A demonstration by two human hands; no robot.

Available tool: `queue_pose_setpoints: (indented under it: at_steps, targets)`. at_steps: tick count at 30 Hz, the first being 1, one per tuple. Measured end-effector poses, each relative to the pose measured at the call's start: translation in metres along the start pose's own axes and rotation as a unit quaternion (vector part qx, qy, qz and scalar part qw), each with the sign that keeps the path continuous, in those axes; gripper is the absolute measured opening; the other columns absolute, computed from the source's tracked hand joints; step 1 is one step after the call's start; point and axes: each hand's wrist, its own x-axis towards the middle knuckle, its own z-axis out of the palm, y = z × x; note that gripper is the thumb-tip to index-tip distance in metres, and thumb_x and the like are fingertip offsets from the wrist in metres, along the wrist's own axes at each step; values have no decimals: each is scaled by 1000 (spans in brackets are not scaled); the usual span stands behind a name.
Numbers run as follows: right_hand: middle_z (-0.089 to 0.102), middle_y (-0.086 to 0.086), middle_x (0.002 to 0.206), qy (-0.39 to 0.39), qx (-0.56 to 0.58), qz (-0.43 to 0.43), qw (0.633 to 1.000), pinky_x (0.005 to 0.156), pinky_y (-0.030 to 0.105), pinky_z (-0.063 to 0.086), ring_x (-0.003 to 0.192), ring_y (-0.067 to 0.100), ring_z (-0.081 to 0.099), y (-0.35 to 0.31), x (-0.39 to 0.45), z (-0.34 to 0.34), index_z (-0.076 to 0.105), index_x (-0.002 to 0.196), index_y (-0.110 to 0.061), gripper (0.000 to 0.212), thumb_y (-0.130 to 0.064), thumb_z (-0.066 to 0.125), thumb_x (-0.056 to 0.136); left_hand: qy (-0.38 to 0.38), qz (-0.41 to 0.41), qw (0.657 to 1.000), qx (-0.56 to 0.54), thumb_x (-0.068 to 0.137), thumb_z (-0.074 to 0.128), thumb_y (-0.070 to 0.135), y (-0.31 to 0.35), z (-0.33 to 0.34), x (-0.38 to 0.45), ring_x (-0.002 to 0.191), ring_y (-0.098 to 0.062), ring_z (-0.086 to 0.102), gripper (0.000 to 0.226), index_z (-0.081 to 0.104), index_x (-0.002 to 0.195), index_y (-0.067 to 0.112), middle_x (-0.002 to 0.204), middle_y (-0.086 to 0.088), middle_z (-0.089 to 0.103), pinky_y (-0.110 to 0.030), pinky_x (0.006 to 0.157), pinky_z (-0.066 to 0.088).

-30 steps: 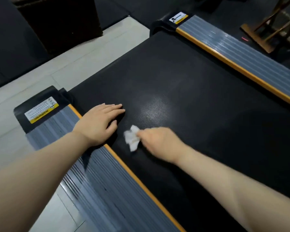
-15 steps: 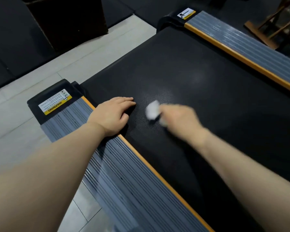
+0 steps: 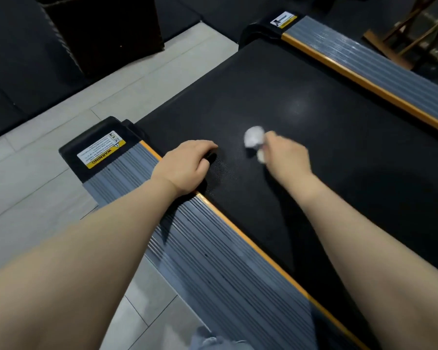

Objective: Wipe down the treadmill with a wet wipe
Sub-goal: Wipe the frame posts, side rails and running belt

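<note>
while the right hand (image 3: pixel 285 156) pinches a crumpled white wet wipe (image 3: pixel 254 140) against the black treadmill belt (image 3: pixel 339 152), the left hand (image 3: pixel 185 166) braces.

wipe bulges just beyond the pinching fingertips, touching the belt. left of that grip, the left hand lies palm down, fingers curled, holding nothing, across the orange-edged grey side rail (image 3: pixel 213 248); a warning label (image 3: pixel 101 153) sits further left.

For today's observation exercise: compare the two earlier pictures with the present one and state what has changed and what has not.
The right hand, gripping the crumpled wet wipe throughout, has swept it across the black treadmill belt, away from the person and from the near side rail toward the belt's middle. Nothing was picked up or released. The left hand stays braced at the belt's edge by that rail.
</note>
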Motion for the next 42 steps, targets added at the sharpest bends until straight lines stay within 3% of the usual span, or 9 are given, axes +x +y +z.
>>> queue_pose_setpoints:
  at_steps: [3, 9, 14, 21, 27, 33, 35, 38, 42]
  targets:
    - [66, 16, 106, 18, 81, 157, 984, 69, 38, 44, 96, 37, 64, -27, 1, 2, 52, 112, -8, 21, -22, 47, 96, 35, -11, 998, -60, 89, 38, 12, -3, -12, 2, 134, -20, 43, 52, 50, 139, 19, 143, 0, 52, -36, 111, 35]
    - [63, -1, 67, 7, 84, -232, 969, 46, 31, 38, 60, 27, 64, -83, -24, 8, 57, 85, -15, 22, -31, 41, 90, -70, 3, 980, 189, 82, 29, 37, -81, -56, 20, 145, -25, 29, 68, 42, 147, 25, 156, -2, 37, -43, 119, 21]
    - [67, 16, 99, 38, 66, 189, 979, 63, 37, 39, 88, 38, 64, -29, 37, 5, 52, 108, -8, 21, -24, 44, 98, -38, -9, 987, 156, 83, 26, 40, -96, -49, 15, 146, -18, 27, 67, 42, 147, 32, 158, 5, 32, -41, 120, 16]
    - [64, -3, 67, -62, 105, -242, 962, 45, 28, 28, 57, 25, 63, -105, -2, 9, 58, 86, -18, 13, -24, 46, 89, -59, -14, 989, 136, 81, 26, 39, -97, -51, 18, 146, -19, 27, 68, 45, 145, 31, 158, 4, 34, -40, 121, 15]
    - [67, 14, 94, -21, 119, 211, 970, 62, 38, 40, 83, 39, 63, -50, 67, -2, 52, 107, -9, 22, -27, 42, 100, -81, -25, 986, 141, 82, 30, 36, -94, -58, 19, 146, -19, 26, 65, 45, 145, 29, 158, 3, 32, -39, 120, 13]
    - [63, -2, 67, -137, 177, -205, 953, 44, 32, 44, 58, 24, 63, -129, 9, -2, 60, 89, -18, 17, -31, 49, 91, -114, -19, 982, 152, 83, 33, 34, -94, -62, 20, 146, -22, 28, 63, 45, 145, 26, 158, -1, 33, -41, 120, 15]
    - [65, 0, 71, -141, 104, -162, 971, 48, 33, 44, 64, 27, 65, -97, 28, 0, 60, 89, -18, 16, -33, 56, 89, -113, -17, 982, 153, 85, 32, 34, -94, -62, 20, 146, -23, 27, 63, 44, 146, 26, 158, -2, 33, -41, 119, 15]
    - [65, 9, 72, -35, 80, 141, 986, 49, 32, 37, 64, 35, 63, -61, 42, 2, 57, 94, -13, 18, -29, 49, 92, -108, -16, 982, 153, 85, 31, 33, -94, -61, 20, 146, -24, 28, 62, 45, 145, 25, 157, -3, 34, -43, 119, 16]
    - [64, 1, 66, -55, 174, -10, 983, 43, 29, 40, 55, 25, 62, -133, 10, 1, 62, 93, -15, 22, -27, 44, 90, -108, -18, 983, 150, 83, 32, 33, -95, -59, 19, 145, -23, 30, 63, 48, 143, 25, 157, -2, 36, -42, 118, 16]
